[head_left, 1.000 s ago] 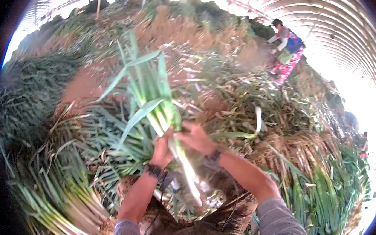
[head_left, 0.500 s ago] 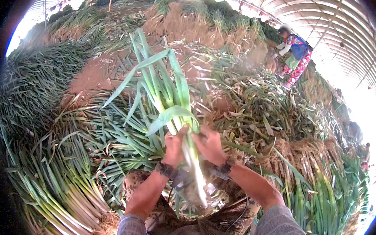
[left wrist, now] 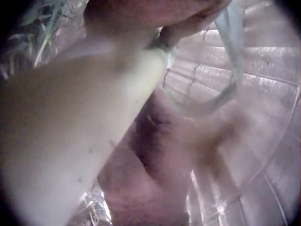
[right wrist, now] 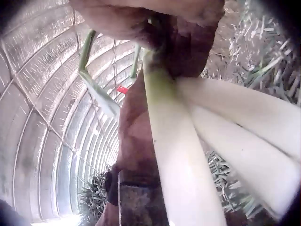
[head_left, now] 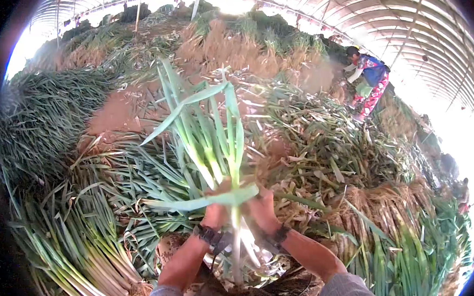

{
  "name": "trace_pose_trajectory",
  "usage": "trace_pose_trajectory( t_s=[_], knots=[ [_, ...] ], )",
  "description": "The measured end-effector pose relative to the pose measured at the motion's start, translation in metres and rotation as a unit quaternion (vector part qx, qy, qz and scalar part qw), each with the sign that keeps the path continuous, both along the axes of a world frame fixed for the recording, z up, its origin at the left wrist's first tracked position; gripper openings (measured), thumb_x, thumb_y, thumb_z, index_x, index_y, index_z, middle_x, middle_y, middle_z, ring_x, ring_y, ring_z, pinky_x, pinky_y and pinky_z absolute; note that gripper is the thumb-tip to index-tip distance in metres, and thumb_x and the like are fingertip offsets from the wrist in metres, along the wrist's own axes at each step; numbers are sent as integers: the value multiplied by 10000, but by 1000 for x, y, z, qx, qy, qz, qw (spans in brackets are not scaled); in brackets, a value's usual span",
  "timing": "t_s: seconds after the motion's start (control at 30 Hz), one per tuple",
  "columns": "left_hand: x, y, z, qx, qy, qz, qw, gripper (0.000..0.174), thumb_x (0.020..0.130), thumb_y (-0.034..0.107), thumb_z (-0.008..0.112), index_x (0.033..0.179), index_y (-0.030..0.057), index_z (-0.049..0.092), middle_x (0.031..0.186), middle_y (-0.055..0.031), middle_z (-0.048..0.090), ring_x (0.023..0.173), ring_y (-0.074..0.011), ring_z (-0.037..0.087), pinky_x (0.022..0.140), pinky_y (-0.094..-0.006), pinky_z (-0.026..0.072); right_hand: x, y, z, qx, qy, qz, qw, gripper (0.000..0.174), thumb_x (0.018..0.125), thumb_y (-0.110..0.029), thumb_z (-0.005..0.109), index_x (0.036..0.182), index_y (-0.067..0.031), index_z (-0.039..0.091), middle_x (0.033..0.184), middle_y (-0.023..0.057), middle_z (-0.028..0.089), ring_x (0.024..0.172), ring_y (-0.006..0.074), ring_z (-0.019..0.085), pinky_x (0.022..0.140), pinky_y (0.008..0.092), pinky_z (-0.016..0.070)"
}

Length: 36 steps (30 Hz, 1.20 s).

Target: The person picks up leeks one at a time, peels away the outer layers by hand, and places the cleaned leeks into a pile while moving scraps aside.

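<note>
Leeks [head_left: 210, 141] in hand, centre of the frame, green leaves fanning toward the upper centre and white stalks [head_left: 235, 240] pointing down over the wearer's lap. Left grip [head_left: 217, 205]: fingers closed round the leeks, just above the white stalks. Right grip [head_left: 264, 208]: just beside the left, its fingers also closed on the leeks; in the right wrist view, thumb and finger meet at the upper end of one stalk, two further white stalks diverging from it. A broad leaf [head_left: 204, 202] crosses in front of both grips. Each wrist bears a dark band, the left band [head_left: 208, 234] and the right band [head_left: 281, 235].

Lower left of the frame: laid leeks [head_left: 93, 242], white ends toward lower centre. Left edge: a dense green heap [head_left: 49, 117]. Right of centre: a heap of loose leaves [head_left: 335, 140]. Lower right: a row of rooted leeks [head_left: 394, 244], roots uppermost. Upper right: a second person [head_left: 370, 83], bending, in patterned red trousers, beneath a ribbed curved roof [head_left: 418, 29].
</note>
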<state>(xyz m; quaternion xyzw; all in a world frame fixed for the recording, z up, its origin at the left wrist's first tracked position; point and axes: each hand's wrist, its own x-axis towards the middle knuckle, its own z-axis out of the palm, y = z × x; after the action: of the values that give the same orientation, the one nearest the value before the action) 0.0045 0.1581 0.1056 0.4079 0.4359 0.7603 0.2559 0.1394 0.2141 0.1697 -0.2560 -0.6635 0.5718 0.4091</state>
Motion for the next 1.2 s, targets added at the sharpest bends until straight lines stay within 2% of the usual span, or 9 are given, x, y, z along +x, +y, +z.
trace_pose_trajectory(
  t_s=[0.07,0.2,0.3,0.43,0.57,0.67,0.83,0.97,1.2],
  knots=[
    [1,-14,49,-22,-268,-131,954,383,912,252,643,1183,-8,562,1097,-105,633,980,-193,610,870,-362,507,3,19,-38,5,-2,-8,1000,281,860,-60,635,1128,22,616,972,73,674,858,110,617,708,248,521],
    [-13,-23,72,-12,-389,-122,913,325,924,284,611,1111,19,597,910,-87,671,745,-195,645,698,-343,550,32,15,-12,-170,-154,-12,973,149,885,-76,613,1019,-21,649,890,41,672,776,95,606,697,253,510],
    [-36,-8,72,-26,-431,-102,896,297,941,293,575,1087,37,605,862,-69,665,688,-188,629,661,-330,541,107,76,-33,-116,-201,-191,954,382,812,-168,681,1125,9,552,1038,117,604,922,216,564,799,355,469],
    [-50,-18,71,8,-400,-94,912,278,949,271,560,1101,43,605,879,-63,668,702,-172,626,664,-319,536,202,179,-40,131,-495,-415,752,736,715,-290,772,1266,50,423,1237,219,514,1118,377,509,935,491,415],
    [-41,-17,77,-18,-386,-127,913,297,947,252,566,1151,38,592,984,-67,671,808,-168,628,703,-321,532,103,71,54,135,-343,-163,915,540,872,-323,631,1301,-36,472,1238,199,530,1106,326,554,904,409,476],
    [-23,-12,80,-27,-373,-168,912,292,949,241,561,1156,36,588,1001,-70,667,818,-170,627,719,-324,533,46,22,42,121,-196,188,955,451,905,-336,598,1232,-32,537,1116,160,591,937,248,622,840,386,510],
    [-18,-19,79,-6,-333,-173,927,280,930,204,602,1148,29,583,1001,-69,670,836,-179,651,743,-328,550,1,-20,55,226,-219,123,941,304,850,-246,662,1047,-17,631,978,127,652,819,212,630,739,364,508],
    [-29,-16,62,-100,-275,17,956,272,849,298,721,952,61,635,756,-12,603,577,-93,556,460,-245,473,4,-23,62,260,-237,62,934,260,784,-229,722,922,-29,628,899,123,634,816,219,616,714,365,496],
    [-24,-40,86,-36,-291,-12,956,237,854,271,718,942,67,636,750,-1,613,567,-100,531,494,-263,474,3,-18,43,366,-321,44,872,389,705,-246,764,884,-60,472,812,95,546,704,253,561,666,378,491]
  ],
)
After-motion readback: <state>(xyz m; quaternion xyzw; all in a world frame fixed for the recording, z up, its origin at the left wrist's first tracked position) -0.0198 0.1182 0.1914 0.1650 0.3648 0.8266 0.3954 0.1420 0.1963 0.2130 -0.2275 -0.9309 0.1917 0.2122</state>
